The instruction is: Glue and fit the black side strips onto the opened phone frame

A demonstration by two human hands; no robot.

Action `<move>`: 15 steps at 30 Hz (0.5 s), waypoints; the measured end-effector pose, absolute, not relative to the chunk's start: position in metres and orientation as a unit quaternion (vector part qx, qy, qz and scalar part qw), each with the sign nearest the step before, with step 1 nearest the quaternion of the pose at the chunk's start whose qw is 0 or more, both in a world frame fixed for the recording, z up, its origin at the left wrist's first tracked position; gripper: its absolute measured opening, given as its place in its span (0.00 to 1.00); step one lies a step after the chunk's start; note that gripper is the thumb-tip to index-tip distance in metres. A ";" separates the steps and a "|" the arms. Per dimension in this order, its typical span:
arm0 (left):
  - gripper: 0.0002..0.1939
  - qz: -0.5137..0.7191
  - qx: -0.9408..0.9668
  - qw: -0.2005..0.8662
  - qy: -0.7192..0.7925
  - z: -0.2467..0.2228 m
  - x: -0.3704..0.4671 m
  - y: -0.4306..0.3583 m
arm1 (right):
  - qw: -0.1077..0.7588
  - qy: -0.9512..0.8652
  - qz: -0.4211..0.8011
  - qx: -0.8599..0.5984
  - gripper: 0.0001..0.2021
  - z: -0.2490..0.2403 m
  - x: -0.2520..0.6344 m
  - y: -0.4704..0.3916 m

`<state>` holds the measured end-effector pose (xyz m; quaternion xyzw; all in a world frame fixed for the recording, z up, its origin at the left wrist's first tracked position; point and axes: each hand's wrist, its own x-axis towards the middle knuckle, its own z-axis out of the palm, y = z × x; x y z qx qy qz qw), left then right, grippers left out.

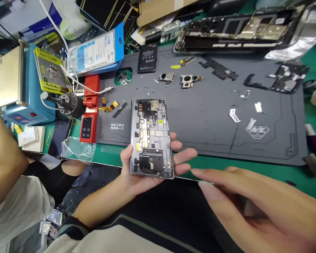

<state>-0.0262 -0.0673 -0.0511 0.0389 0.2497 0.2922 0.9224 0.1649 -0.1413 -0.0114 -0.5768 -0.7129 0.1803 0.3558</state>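
Observation:
An opened phone (152, 138), its inner parts showing, lies across the palm of my left hand (137, 179). The thumb presses its left edge, and the fingers reach out past its right edge. My right hand (255, 207) is large in the lower right, thumb and index fingertip near each other with a small gap; I see nothing between them. Beyond the phone on the grey mat (200, 130) lie a camera module (187, 80), a smaller metal part (167, 77), a black battery (147, 58) and flex cables (112, 105).
A red device (90, 112) and a blue machine (37, 84) stand at the left. An opened tablet-like device (237, 33) lies at the back right, near black frame parts (287, 78). Another person's arm (5, 154) is at the far left.

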 end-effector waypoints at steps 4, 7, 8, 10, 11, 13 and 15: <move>0.42 0.304 0.025 0.917 0.259 -0.049 -0.024 -0.068 | 0.349 -0.740 0.166 -0.551 0.06 -0.017 0.160 -0.147; 0.42 0.305 0.024 0.916 0.258 -0.049 -0.023 -0.069 | 0.383 -0.724 0.146 -0.555 0.04 -0.021 0.153 -0.153; 0.43 0.304 0.027 0.916 0.260 -0.049 -0.023 -0.069 | 0.388 -0.722 0.139 -0.556 0.06 -0.022 0.151 -0.155; 0.45 0.301 0.034 0.915 0.268 -0.049 -0.022 -0.069 | 0.386 -0.721 0.129 -0.561 0.08 -0.024 0.147 -0.156; 0.46 0.299 0.038 0.914 0.273 -0.050 -0.022 -0.069 | 0.384 -0.721 0.124 -0.563 0.09 -0.024 0.146 -0.156; 0.47 0.297 0.046 0.912 0.279 -0.050 -0.022 -0.069 | 0.382 -0.726 0.113 -0.561 0.09 -0.025 0.145 -0.154; 0.46 0.297 0.050 0.912 0.278 -0.051 -0.022 -0.070 | 0.380 -0.734 0.107 -0.552 0.09 -0.025 0.144 -0.150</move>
